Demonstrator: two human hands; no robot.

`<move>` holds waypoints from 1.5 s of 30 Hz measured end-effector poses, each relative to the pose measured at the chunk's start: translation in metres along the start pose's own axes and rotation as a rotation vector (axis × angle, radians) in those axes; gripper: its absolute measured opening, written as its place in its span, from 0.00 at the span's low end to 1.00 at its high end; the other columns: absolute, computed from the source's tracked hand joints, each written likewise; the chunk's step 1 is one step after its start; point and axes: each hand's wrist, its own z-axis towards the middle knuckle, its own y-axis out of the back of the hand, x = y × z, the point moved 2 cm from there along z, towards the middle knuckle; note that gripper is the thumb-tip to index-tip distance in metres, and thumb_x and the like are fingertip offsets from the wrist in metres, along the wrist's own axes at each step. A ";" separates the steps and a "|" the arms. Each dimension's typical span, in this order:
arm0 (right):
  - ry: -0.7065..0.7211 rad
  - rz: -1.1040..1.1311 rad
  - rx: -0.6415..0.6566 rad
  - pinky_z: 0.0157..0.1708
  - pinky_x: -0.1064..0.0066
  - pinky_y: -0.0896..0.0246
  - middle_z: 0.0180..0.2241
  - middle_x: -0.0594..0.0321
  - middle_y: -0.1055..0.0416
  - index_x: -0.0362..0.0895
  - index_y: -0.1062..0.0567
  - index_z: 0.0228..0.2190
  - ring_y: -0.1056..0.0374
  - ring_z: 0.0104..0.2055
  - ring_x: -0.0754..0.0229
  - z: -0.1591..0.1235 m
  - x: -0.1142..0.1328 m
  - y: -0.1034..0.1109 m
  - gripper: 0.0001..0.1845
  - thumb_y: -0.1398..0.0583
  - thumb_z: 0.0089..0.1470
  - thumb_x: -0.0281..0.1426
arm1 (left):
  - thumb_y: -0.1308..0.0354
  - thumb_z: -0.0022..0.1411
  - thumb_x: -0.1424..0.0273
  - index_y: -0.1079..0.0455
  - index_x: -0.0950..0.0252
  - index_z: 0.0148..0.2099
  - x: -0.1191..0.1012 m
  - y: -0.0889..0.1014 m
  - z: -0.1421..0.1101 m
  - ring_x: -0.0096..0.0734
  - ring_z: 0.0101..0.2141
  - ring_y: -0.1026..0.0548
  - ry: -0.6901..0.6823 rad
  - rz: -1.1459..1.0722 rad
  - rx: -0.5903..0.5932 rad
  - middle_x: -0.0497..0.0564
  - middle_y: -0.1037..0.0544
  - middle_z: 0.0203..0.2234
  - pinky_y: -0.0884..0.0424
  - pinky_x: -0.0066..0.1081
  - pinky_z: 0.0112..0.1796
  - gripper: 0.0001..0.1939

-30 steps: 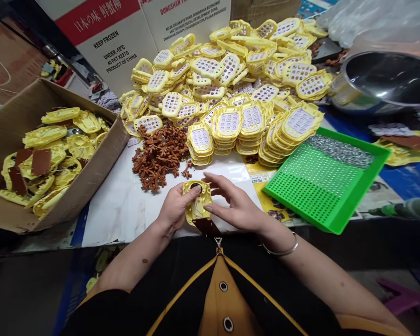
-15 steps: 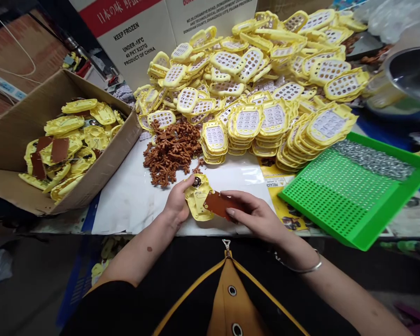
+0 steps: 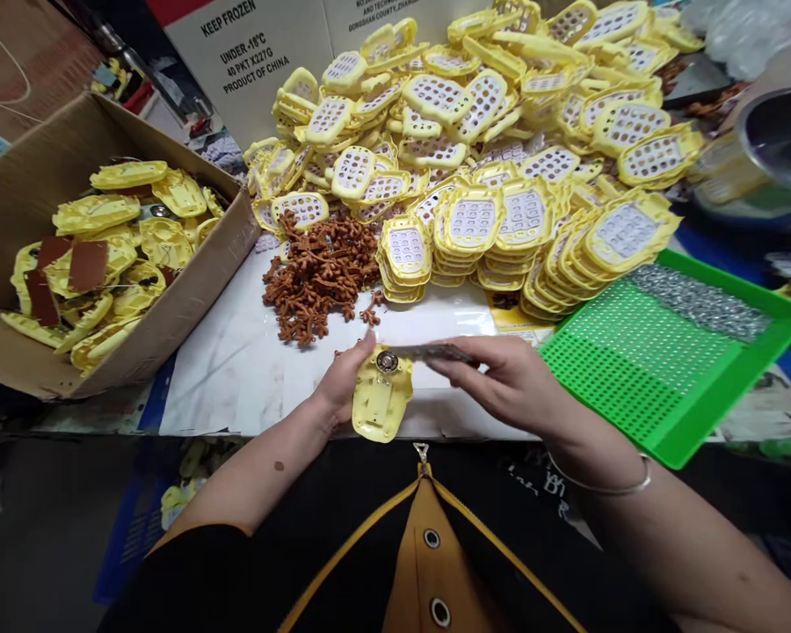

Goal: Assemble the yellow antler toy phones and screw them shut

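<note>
In the head view, my left hand (image 3: 344, 383) grips a yellow plastic shell (image 3: 380, 400) by its left side, its hollow inside facing up. A round speaker (image 3: 387, 360) sits at the shell's top end. My right hand (image 3: 501, 378) pinches a circuit board (image 3: 445, 351), turned nearly edge-on and slightly blurred, just above and right of the speaker. Whether a wire joins board and shell I cannot tell. Beyond my left hand lies a heap of small brown rubbery pieces (image 3: 320, 277). Stacked yellow keypad covers (image 3: 473, 224) stand behind my hands.
At left, a cardboard box (image 3: 191, 272) holds yellow shells with brown boards. A green perforated tray (image 3: 633, 365) with small metal screws (image 3: 699, 301) lies at right. Loose yellow covers (image 3: 435, 97) pile up at the back against a white carton (image 3: 290, 44). A metal bowl (image 3: 778, 141) stands far right.
The board has swung up from lying flat across the shell's right side to nearly edge-on near the speaker. The shell has turned a little, and my right hand has moved right and slightly up.
</note>
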 end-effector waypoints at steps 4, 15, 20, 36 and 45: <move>-0.038 -0.081 -0.122 0.21 0.73 0.44 0.20 0.66 0.31 0.43 0.26 0.24 0.38 0.21 0.67 0.016 -0.006 -0.007 0.17 0.43 0.59 0.39 | 0.31 0.41 0.50 0.27 0.67 0.38 0.001 0.001 -0.006 0.36 0.27 0.23 -0.026 -0.007 0.096 0.54 0.20 0.28 0.28 0.35 0.32 0.29; -0.114 -0.108 -0.287 0.31 0.66 0.31 0.34 0.60 0.26 0.44 0.39 0.57 0.29 0.30 0.59 0.017 -0.019 -0.026 0.26 0.44 0.57 0.34 | 0.27 0.41 0.67 0.30 0.67 0.39 0.000 -0.001 -0.007 0.29 0.26 0.25 -0.104 0.176 0.007 0.49 0.22 0.27 0.30 0.31 0.34 0.22; -0.214 -0.015 -0.257 0.25 0.70 0.38 0.27 0.65 0.30 0.44 0.30 0.41 0.35 0.24 0.64 0.021 -0.005 -0.026 0.15 0.39 0.54 0.37 | 0.27 0.40 0.68 0.28 0.67 0.38 0.002 -0.005 -0.001 0.28 0.30 0.26 -0.228 0.370 -0.045 0.47 0.22 0.29 0.32 0.28 0.36 0.21; 0.044 -0.726 -0.282 0.20 0.72 0.53 0.21 0.63 0.33 0.44 0.25 0.28 0.39 0.21 0.65 0.002 -0.003 0.001 0.19 0.40 0.54 0.47 | 0.27 0.40 0.66 0.29 0.68 0.37 0.005 0.000 0.000 0.30 0.23 0.25 -0.051 0.129 -0.062 0.48 0.23 0.23 0.30 0.29 0.27 0.22; 0.128 -0.576 -0.249 0.27 0.70 0.41 0.27 0.59 0.28 0.42 0.29 0.29 0.33 0.28 0.60 0.018 -0.001 -0.007 0.10 0.42 0.58 0.36 | 0.31 0.42 0.71 0.26 0.70 0.36 0.005 0.003 0.000 0.36 0.27 0.23 0.028 0.082 0.031 0.55 0.20 0.28 0.28 0.34 0.33 0.16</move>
